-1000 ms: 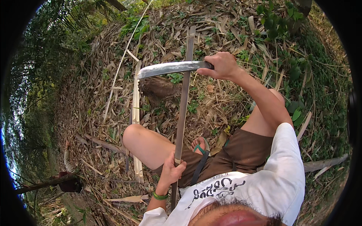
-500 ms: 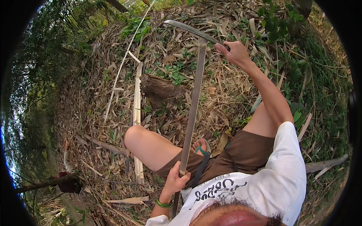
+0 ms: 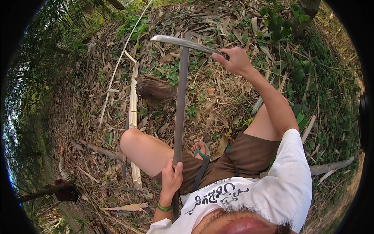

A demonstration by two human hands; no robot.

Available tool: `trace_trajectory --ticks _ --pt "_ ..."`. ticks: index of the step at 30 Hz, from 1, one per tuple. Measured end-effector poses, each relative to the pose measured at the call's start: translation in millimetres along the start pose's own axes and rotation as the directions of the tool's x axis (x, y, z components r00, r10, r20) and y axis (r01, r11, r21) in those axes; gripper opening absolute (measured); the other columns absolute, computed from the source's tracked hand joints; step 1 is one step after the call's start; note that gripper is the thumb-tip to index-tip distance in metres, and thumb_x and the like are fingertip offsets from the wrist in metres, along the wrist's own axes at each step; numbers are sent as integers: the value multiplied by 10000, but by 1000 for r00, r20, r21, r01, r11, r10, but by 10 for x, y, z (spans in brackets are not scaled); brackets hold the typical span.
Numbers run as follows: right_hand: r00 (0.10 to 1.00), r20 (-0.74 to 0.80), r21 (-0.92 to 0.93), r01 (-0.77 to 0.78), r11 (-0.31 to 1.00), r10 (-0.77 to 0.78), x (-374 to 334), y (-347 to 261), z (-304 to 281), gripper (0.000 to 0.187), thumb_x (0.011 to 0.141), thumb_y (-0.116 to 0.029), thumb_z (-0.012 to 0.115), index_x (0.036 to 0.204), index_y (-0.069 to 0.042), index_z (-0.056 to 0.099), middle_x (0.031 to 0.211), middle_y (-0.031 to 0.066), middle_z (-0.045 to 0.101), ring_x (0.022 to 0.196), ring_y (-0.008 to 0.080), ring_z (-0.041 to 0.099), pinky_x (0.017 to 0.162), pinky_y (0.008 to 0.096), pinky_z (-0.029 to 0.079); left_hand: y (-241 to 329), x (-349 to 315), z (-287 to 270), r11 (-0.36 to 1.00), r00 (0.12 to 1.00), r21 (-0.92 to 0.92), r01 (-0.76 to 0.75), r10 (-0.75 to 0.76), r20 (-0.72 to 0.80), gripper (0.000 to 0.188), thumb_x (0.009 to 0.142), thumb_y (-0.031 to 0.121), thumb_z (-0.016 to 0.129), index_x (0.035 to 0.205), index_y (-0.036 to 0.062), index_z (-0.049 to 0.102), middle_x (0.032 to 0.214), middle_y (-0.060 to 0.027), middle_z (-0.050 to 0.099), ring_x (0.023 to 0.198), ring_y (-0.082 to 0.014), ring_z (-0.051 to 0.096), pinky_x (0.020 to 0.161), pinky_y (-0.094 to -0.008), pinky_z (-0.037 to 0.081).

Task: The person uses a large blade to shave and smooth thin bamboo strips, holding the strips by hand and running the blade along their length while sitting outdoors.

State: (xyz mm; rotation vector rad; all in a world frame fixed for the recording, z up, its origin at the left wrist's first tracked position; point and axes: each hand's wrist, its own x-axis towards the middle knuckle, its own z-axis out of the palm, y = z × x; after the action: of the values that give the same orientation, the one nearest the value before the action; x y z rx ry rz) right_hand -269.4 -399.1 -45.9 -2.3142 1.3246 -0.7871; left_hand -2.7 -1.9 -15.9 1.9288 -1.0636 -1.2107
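Observation:
A long, dark, flat strip of split bamboo [image 3: 181,101] stands almost upright in front of me. My left hand [image 3: 172,178] is closed around its lower part beside my thigh, and its bottom end runs on past my wrist. My right hand [image 3: 233,61] grips the handle of a machete [image 3: 175,40] with a long, slightly curved blade. The blade lies across the strip close to its upper end, a short piece of which shows beyond it. Whether the edge has bitten into the bamboo I cannot tell.
A cut stump [image 3: 155,89] stands beyond the strip. Pale split bamboo [image 3: 133,105] lies left of my knee, with a long thin strip [image 3: 113,74] farther left. A fallen branch [image 3: 335,167] lies at right. Dry leaves cover the ground. Another person [image 3: 64,189] is at the far left.
The strip's upper end has swung left and now stands straighter. The machete has moved left and slightly down with my right hand. My left hand has shifted a little left and up, still holding the strip.

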Motion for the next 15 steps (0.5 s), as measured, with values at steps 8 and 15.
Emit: trace_trajectory --ticks 8,15 --pt "999 40 126 -8 992 3 41 -297 80 810 924 -780 431 693 -34 647 537 93 528 507 231 554 490 399 415 164 121 -268 993 985 90 -80 92 -145 320 1036 310 582 925 10 561 535 -23 488 480 -89 486 454 -299 367" --pt "978 -140 442 -79 894 155 137 -224 -133 663 1004 -646 465 674 -72 508 576 -39 373 530 79 317 521 290 246 871 376 -1363 905 814 155 -397 425 -395 161 1028 186 554 1039 25 560 554 19 509 464 -49 481 432 -234 357"
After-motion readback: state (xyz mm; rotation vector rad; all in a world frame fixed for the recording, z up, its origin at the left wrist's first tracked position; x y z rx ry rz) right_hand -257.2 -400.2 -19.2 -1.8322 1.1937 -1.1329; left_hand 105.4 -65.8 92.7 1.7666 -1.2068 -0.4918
